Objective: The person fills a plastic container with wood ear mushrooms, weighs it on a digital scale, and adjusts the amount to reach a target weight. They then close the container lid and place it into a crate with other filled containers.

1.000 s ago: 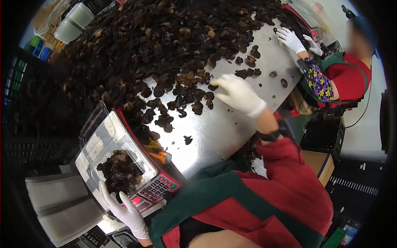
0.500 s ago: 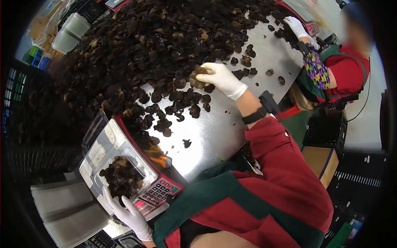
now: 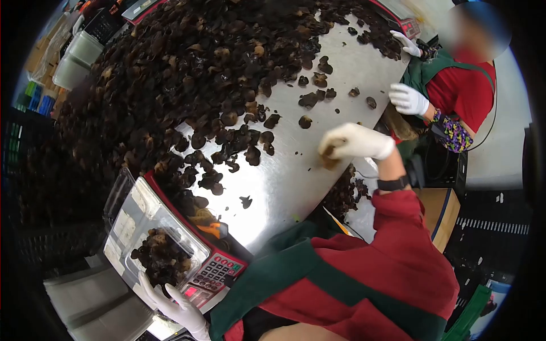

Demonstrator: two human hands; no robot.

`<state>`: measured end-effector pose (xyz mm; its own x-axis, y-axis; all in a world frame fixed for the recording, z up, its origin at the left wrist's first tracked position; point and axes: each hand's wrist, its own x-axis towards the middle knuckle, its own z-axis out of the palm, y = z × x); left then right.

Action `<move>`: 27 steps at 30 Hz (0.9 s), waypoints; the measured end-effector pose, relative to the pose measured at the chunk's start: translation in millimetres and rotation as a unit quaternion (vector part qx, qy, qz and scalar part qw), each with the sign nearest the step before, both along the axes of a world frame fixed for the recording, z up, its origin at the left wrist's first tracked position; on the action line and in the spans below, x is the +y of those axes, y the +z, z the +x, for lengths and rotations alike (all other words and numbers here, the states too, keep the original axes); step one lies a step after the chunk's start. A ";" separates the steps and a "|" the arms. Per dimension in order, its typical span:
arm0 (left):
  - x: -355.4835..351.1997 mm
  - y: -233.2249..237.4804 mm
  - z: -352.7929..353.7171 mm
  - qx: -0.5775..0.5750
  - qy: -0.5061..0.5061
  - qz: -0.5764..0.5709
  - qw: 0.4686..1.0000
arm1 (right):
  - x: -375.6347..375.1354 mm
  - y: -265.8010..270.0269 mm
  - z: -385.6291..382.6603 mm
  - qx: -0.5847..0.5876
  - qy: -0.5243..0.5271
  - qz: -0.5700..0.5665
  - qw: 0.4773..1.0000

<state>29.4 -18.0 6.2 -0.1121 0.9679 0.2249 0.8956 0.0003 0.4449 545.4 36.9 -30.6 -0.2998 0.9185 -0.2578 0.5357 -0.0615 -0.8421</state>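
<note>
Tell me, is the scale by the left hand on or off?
On, it seems: the scale has a display glowing red beside its keypad.

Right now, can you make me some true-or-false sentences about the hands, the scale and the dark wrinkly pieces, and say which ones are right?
1. The right hand holds a brownish piece. True.
2. The right hand is bare. False: it wears a white glove.
3. Dark pieces are heaped on the scale. True.
4. The left hand is far from the scale. False: it is at the scale, beside the heap.
5. The co-worker's sleeve has purple and yellow on it. True.
</note>
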 end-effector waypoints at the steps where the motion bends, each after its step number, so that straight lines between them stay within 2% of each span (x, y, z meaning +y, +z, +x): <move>1: 0.4 -0.4 1.0 -0.001 0.003 -0.002 1.000 | -12.4 6.9 10.0 -0.034 -0.003 -0.039 0.999; 3: 2.2 0.0 3.4 0.013 -0.010 0.029 0.999 | -20.8 9.5 9.8 -0.067 -0.005 -0.078 0.995; 5: 2.8 0.8 5.7 0.008 -0.007 0.027 1.000 | -17.4 4.1 -2.1 -0.283 -0.008 0.087 0.955; 7: 1.5 1.3 4.9 0.005 -0.002 0.028 1.000 | 6.6 -21.6 -35.5 -0.256 -0.052 0.178 0.949; 9: 0.0 1.0 1.8 0.011 -0.001 0.003 1.000 | 30.7 -35.0 -87.4 -0.178 -0.063 0.220 0.957; 10: -0.2 1.4 3.0 0.012 0.002 0.004 1.000 | 43.1 -40.7 -111.9 -0.173 -0.076 0.244 0.951; 11: 0.2 2.0 5.2 -0.001 0.006 0.001 1.000 | 51.3 -51.6 -132.7 -0.233 -0.114 0.254 0.932; 14: 2.0 1.6 3.2 0.000 0.008 0.005 1.000 | 58.5 -71.7 -144.0 -0.216 -0.161 0.212 0.939; 16: 1.4 2.4 5.7 0.001 0.001 0.010 1.000 | 52.1 -79.3 -132.3 -0.198 -0.173 0.224 0.938; 18: 0.7 1.4 3.4 0.009 0.006 0.007 1.000 | 44.6 -78.1 -119.9 -0.102 -0.187 0.259 0.942; 20: 0.5 0.8 4.5 0.016 0.007 0.002 1.000 | 37.3 -68.4 -113.7 -0.098 -0.198 0.274 0.936; 22: 0.6 1.6 6.3 -0.025 0.025 -0.009 0.999 | 29.0 -59.7 -104.3 -0.072 -0.186 0.323 0.925; 23: 1.2 1.1 3.9 -0.020 0.013 -0.004 1.000 | 23.1 -52.2 -95.5 -0.073 -0.189 0.322 0.925; 25: 1.0 0.7 0.9 -0.002 0.004 -0.001 1.000 | 8.4 -29.2 -65.7 -0.073 -0.105 0.203 0.971; 27: 0.5 0.4 -0.2 0.014 -0.002 0.001 1.000 | -11.6 0.4 -27.7 -0.099 -0.005 0.081 0.992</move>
